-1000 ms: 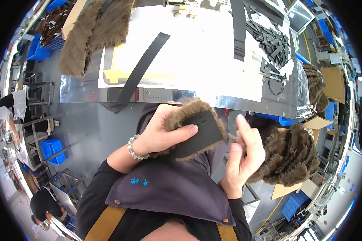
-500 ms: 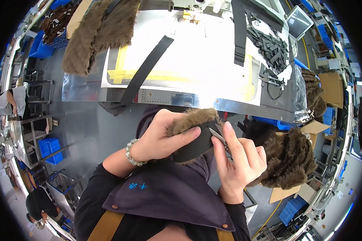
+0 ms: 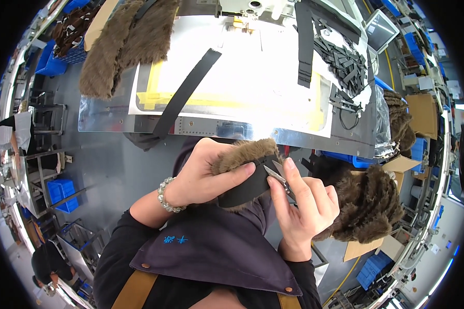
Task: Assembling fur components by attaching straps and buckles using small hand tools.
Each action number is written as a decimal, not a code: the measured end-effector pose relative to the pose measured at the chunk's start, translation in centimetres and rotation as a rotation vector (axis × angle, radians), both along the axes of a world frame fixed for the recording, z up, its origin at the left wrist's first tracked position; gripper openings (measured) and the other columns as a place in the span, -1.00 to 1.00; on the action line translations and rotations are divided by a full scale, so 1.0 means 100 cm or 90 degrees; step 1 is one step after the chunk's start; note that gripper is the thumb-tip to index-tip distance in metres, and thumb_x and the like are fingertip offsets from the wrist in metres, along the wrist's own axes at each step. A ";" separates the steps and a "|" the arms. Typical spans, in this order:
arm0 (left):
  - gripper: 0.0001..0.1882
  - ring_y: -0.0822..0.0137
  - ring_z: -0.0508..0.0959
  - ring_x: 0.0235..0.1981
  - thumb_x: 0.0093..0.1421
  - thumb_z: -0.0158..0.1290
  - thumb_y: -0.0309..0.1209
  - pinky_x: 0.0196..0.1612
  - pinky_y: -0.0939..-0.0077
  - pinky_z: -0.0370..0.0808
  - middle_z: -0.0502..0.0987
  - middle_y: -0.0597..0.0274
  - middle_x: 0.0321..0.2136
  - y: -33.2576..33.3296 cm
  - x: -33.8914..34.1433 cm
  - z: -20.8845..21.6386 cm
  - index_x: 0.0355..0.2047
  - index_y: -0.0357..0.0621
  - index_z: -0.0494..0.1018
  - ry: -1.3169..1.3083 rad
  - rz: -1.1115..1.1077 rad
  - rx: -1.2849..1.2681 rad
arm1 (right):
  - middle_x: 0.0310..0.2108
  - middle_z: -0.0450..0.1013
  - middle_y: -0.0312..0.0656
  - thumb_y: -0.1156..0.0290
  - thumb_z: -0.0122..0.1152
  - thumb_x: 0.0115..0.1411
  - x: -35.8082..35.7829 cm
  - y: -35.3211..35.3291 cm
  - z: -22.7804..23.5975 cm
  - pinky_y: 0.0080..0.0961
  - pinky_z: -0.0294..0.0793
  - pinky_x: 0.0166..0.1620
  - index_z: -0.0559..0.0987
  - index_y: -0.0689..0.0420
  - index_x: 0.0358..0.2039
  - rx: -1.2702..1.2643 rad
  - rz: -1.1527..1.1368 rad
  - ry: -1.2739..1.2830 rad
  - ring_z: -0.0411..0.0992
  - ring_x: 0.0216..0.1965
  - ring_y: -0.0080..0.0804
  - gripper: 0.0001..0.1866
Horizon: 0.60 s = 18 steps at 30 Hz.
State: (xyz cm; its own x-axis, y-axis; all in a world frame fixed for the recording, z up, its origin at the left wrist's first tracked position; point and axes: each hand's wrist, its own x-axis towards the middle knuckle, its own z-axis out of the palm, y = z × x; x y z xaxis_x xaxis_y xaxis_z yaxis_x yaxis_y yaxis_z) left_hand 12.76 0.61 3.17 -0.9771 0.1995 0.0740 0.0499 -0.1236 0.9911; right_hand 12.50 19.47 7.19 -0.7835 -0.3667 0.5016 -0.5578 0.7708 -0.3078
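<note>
Hand work on a fur piece, with clock directions read from the middle of the view. The fur piece [image 3: 247, 150], brown with a black backing [image 3: 239, 191] facing up, lies at the centre, above the person's lap and just short of the table [image 3: 160, 125]. At 8 o'clock, the left hand [image 3: 207, 171] grips it, thumb flat on the backing; the other fingers are partly hidden behind the fur. At 4 o'clock, the right hand [image 3: 305, 208] pinches small metal snips [image 3: 277, 176] between thumb and forefinger, the remaining fingers curled. The blades stand parted over the backing's right side; whether they touch it cannot be told. On the table, a long black strip [image 3: 188, 92] lies toward 11 o'clock and a pile of short black strips [image 3: 345, 64] toward 2 o'clock. A fur heap [image 3: 370, 206] sits between 3 and 4 o'clock.
</note>
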 end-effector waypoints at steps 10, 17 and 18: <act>-0.77 0.64 0.32 -0.64 0.08 0.09 -0.51 -0.54 0.69 0.32 0.41 0.28 -0.70 0.003 0.003 0.003 -0.25 -0.37 0.49 0.012 0.037 -0.020 | -0.72 0.20 -0.48 0.34 0.45 -0.28 -0.003 -0.001 -0.007 -0.59 -0.14 -0.60 0.64 0.06 -0.25 -0.021 0.006 0.062 0.06 -0.76 -0.65 -0.55; -0.82 0.59 0.33 -0.68 0.05 0.11 -0.50 -0.57 0.67 0.30 0.38 0.26 -0.73 0.002 0.005 0.003 -0.33 -0.35 0.50 0.028 0.051 -0.039 | -0.73 0.19 -0.48 0.34 0.44 -0.28 -0.003 -0.001 -0.005 -0.58 -0.15 -0.60 0.63 0.06 -0.24 -0.017 0.008 0.071 0.06 -0.76 -0.66 -0.54; -0.82 0.59 0.33 -0.68 0.05 0.11 -0.50 -0.57 0.67 0.30 0.38 0.26 -0.73 0.002 0.005 0.003 -0.33 -0.35 0.50 0.029 0.051 -0.039 | -0.73 0.19 -0.48 0.34 0.44 -0.28 -0.003 -0.001 -0.005 -0.58 -0.15 -0.60 0.63 0.06 -0.24 -0.017 0.010 0.071 0.06 -0.76 -0.66 -0.54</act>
